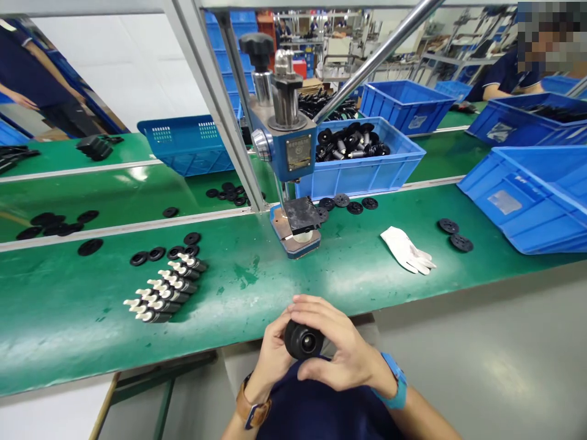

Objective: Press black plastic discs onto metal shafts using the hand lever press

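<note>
In front of my body, just off the bench's near edge, both my hands are closed around a round black plastic part [303, 341]. Its ringed end with a small pale centre faces up toward me. My left hand [274, 354] wraps its left side. My right hand [337, 345] curls over the top and right side, thumb underneath. The part's far end is hidden by my fingers. Beyond my hands stands a blue hand press [293, 146] with a black block [301, 215] at its base. To the left, black cylinders with white tips [165, 290] stand in tight rows.
Black rings and discs [157, 253] lie behind the cylinders. A white glove [407, 250] and two black discs [461, 243] rest at right. A blue bin [362, 174] holds black parts; another blue bin [527, 201] overhangs the right. A metal post [215, 104] rises by the press.
</note>
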Demonstrator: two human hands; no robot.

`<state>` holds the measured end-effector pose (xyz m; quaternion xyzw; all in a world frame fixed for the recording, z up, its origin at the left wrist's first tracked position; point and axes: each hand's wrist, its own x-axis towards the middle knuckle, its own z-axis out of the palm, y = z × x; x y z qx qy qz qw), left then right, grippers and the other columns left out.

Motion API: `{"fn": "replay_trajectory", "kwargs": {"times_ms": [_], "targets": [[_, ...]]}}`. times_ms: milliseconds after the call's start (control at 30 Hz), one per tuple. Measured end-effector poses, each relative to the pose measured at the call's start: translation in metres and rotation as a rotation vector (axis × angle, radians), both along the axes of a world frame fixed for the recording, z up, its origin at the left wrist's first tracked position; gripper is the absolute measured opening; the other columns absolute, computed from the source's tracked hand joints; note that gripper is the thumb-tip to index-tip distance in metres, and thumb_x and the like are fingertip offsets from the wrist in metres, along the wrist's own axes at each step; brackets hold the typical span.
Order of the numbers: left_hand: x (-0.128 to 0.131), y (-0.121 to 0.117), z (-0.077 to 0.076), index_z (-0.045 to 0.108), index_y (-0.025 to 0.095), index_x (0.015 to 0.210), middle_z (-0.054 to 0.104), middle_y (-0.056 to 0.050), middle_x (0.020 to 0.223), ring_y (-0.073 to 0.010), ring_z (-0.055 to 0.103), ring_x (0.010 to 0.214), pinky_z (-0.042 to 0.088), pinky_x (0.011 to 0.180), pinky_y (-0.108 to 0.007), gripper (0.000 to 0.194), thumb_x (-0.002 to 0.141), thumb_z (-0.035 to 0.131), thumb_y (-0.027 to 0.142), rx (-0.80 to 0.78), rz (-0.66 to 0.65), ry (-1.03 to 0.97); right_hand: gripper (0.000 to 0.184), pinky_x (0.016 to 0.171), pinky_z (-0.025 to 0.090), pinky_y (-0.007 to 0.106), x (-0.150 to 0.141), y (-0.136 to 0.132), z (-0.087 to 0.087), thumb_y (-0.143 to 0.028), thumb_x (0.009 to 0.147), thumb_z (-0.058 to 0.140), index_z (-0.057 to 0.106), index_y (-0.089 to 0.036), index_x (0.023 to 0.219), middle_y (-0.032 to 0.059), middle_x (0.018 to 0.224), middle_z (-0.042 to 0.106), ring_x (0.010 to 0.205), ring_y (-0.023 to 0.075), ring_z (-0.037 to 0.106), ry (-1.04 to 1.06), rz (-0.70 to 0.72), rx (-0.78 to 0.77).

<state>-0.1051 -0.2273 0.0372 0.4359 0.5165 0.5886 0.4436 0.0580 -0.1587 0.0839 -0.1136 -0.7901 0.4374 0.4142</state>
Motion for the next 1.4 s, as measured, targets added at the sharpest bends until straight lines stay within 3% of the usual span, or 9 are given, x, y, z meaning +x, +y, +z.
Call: {"fn": "replay_trajectory", "kwargs": {"times_ms": [267, 600, 733, 833, 967, 1067, 1200, 1300, 1400], "targets": [[0.003, -0.002, -0.004, 0.080, 0.016, 0.091, 0.072, -0.002, 0.076, -0.0142, 0.058, 0.063, 0.053, 0.063, -0.025, 0.030, 0.076, 0.087, 0.041, -0.031, -0.034, -0.040, 0.068, 0.119, 0.047, 0.052, -0.004, -0.001, -0.003, -0.052, 0.093, 0.073, 0.053, -0.020, 0.150, 0.0167, 0.138, 0.069, 0.139, 0.0315, 0.059, 0.016, -0.007, 0.010], [0.009, -0.004, -0.013, 0.074, 0.016, 0.086, 0.073, -0.005, 0.082, -0.0205, 0.062, 0.074, 0.055, 0.072, -0.031, 0.057, 0.066, 0.087, 0.068, -0.117, -0.017, -0.077, 0.065, 0.118, 0.047, 0.052, -0.004, -0.001, -0.008, -0.051, 0.092, 0.075, 0.057, -0.019, 0.146, 0.0175, 0.140, 0.067, 0.137, 0.0323, 0.059, -0.057, -0.036, -0.067], [0.006, -0.003, -0.009, 0.074, 0.018, 0.095, 0.074, -0.005, 0.087, -0.0222, 0.066, 0.080, 0.056, 0.075, -0.031, 0.052, 0.068, 0.089, 0.059, -0.152, 0.060, -0.073, 0.058, 0.116, 0.049, 0.047, -0.001, 0.003, -0.010, -0.050, 0.095, 0.072, 0.059, -0.023, 0.144, 0.0150, 0.139, 0.068, 0.134, 0.0300, 0.062, -0.029, -0.072, -0.109], [-0.004, 0.003, -0.004, 0.071, 0.020, 0.095, 0.070, -0.001, 0.079, -0.0170, 0.061, 0.069, 0.051, 0.064, -0.025, 0.043, 0.074, 0.086, 0.054, -0.122, 0.166, -0.015, 0.044, 0.113, 0.052, 0.044, 0.004, 0.008, -0.016, -0.048, 0.098, 0.067, 0.065, -0.025, 0.136, 0.0130, 0.136, 0.071, 0.131, 0.0285, 0.065, -0.043, -0.168, -0.182], [-0.026, 0.030, 0.026, 0.070, 0.020, 0.089, 0.065, 0.003, 0.069, -0.0139, 0.056, 0.060, 0.046, 0.056, -0.022, 0.031, 0.077, 0.083, 0.045, -0.051, 0.301, 0.132, 0.038, 0.110, 0.055, 0.041, 0.009, 0.015, -0.029, -0.042, 0.100, 0.065, 0.066, -0.026, 0.135, 0.0112, 0.135, 0.072, 0.127, 0.0273, 0.068, -0.091, -0.293, -0.211], [-0.040, 0.065, 0.069, 0.072, 0.020, 0.090, 0.065, 0.003, 0.068, -0.0141, 0.054, 0.059, 0.043, 0.055, -0.023, 0.025, 0.076, 0.080, 0.038, 0.033, 0.381, 0.269, 0.036, 0.107, 0.059, 0.040, 0.010, 0.017, -0.035, -0.041, 0.100, 0.064, 0.068, -0.027, 0.134, 0.0105, 0.132, 0.073, 0.122, 0.0270, 0.071, -0.104, -0.357, -0.219], [-0.052, 0.125, 0.122, 0.075, 0.021, 0.088, 0.062, 0.003, 0.072, -0.0131, 0.047, 0.061, 0.040, 0.059, -0.024, 0.017, 0.077, 0.076, 0.033, 0.183, 0.377, 0.506, 0.034, 0.103, 0.061, 0.039, 0.009, 0.014, -0.040, -0.040, 0.101, 0.063, 0.071, -0.027, 0.131, 0.0105, 0.130, 0.075, 0.118, 0.0270, 0.073, -0.108, -0.399, -0.203], [-0.055, 0.166, 0.137, 0.075, 0.020, 0.080, 0.058, 0.003, 0.070, -0.0146, 0.048, 0.064, 0.039, 0.063, -0.027, 0.009, 0.075, 0.075, 0.028, 0.221, 0.327, 0.637, 0.033, 0.097, 0.065, 0.037, 0.009, 0.012, -0.046, -0.040, 0.101, 0.062, 0.072, -0.029, 0.130, 0.0102, 0.127, 0.076, 0.115, 0.0277, 0.075, -0.078, -0.431, -0.175], [-0.057, 0.193, 0.135, 0.074, 0.019, 0.074, 0.057, 0.002, 0.070, -0.0160, 0.051, 0.067, 0.040, 0.066, -0.028, 0.009, 0.074, 0.077, 0.027, 0.215, 0.292, 0.640, 0.032, 0.092, 0.067, 0.038, 0.011, 0.015, -0.050, -0.040, 0.100, 0.063, 0.073, -0.029, 0.128, 0.0100, 0.123, 0.077, 0.109, 0.0290, 0.077, -0.043, -0.474, -0.132]]}}
